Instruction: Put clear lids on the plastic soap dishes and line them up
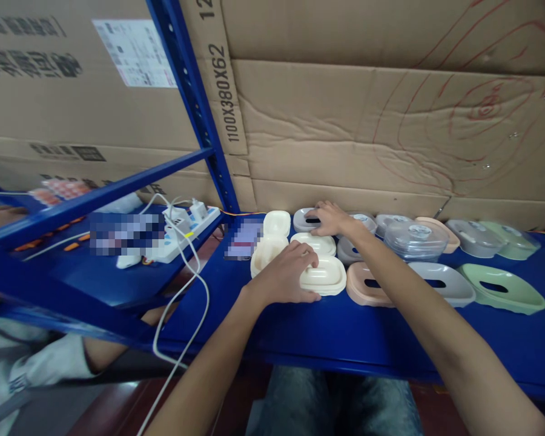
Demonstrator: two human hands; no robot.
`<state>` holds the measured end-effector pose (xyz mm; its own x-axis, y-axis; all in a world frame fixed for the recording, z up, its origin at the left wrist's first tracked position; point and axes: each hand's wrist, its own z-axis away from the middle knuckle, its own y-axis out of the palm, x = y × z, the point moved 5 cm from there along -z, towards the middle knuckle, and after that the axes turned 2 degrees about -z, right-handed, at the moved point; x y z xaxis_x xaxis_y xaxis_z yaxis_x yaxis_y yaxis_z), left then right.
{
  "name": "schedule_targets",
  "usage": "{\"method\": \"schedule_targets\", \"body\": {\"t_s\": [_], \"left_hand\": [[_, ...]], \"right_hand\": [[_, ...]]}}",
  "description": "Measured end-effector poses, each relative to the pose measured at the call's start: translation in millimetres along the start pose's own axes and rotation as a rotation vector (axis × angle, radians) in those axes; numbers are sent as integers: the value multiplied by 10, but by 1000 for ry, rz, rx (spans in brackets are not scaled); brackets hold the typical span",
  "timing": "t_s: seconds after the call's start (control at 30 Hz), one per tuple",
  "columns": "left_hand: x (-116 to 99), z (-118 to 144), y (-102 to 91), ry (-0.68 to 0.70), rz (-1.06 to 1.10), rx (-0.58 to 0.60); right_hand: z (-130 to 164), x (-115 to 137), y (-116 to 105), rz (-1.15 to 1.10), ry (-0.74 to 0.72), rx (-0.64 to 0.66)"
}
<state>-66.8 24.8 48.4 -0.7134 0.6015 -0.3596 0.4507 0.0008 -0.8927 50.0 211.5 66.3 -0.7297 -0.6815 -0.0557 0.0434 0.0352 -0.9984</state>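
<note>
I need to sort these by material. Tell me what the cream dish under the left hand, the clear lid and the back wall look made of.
Cream dish: looks like moulded plastic, smooth with a soft sheen and rounded rim. Clear lid: see-through, probably plastic, though glass cannot be excluded. Back wall: brown corrugated cardboard, matt, creased, with printed numbers and red scribbles.

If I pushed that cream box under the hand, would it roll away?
Probably not. The cream box looks low and flat-bottomed, so it would likely slide on the smooth blue shelf rather than roll or tip. It seems to be thin moulded plastic, so probably stiff and light. The left hand rests on its lid, which may sit loosely and could shift.
</note>
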Motion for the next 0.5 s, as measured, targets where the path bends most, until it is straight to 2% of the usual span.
{"method": "schedule_targets", "body": {"t_s": [0.5], "left_hand": [[30,5,-75,15,82,-148]], "right_hand": [[36,2,29,-1,1,15]]}}
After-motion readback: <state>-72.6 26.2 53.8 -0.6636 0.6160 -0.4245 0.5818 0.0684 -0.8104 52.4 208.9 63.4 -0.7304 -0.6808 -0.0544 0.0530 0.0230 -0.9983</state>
